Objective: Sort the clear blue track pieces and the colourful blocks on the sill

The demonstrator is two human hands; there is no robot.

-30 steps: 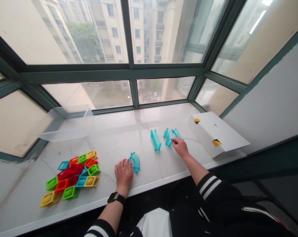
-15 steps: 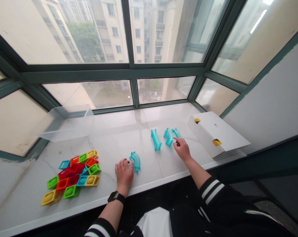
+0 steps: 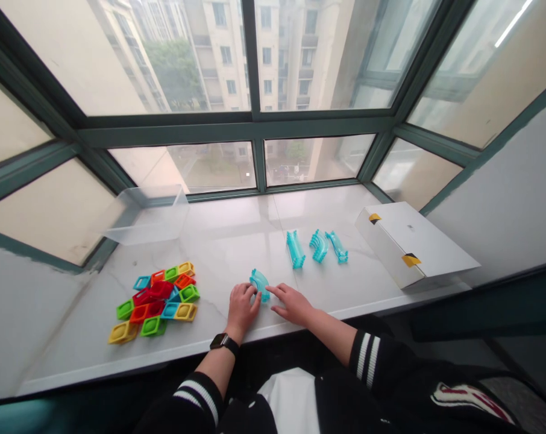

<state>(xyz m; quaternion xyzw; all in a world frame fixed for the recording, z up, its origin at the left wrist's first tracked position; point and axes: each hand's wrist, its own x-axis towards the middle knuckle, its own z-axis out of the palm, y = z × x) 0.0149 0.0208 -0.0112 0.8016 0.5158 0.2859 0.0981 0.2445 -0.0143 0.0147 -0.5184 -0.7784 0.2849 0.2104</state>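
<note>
A curved translucent turquoise track piece (image 3: 261, 283) stands on the white ledge between my two hands. My left hand (image 3: 242, 308) rests at its left side, fingers loosely bent and apart, the thumb by the piece's near edge. From the right, my right hand (image 3: 291, 304) reaches in with its index fingertip at the piece's right edge; its fingers are spread. Farther back to the right lie a straight turquoise track piece (image 3: 295, 250), a second curved piece (image 3: 319, 246) and another narrow turquoise piece (image 3: 337, 248).
Several red, green, yellow and blue plastic blocks (image 3: 160, 290) lie together on the left. Behind them is a clear plastic bin (image 3: 153, 232). A white box (image 3: 429, 241) with yellow-black tabs stands at the right. Windows (image 3: 255, 129) border the ledge (image 3: 228, 235).
My right hand has moved left, away from the far turquoise pieces, to the curved piece by my left hand. The narrow piece at far right now shows fully. The view has shifted slightly.
</note>
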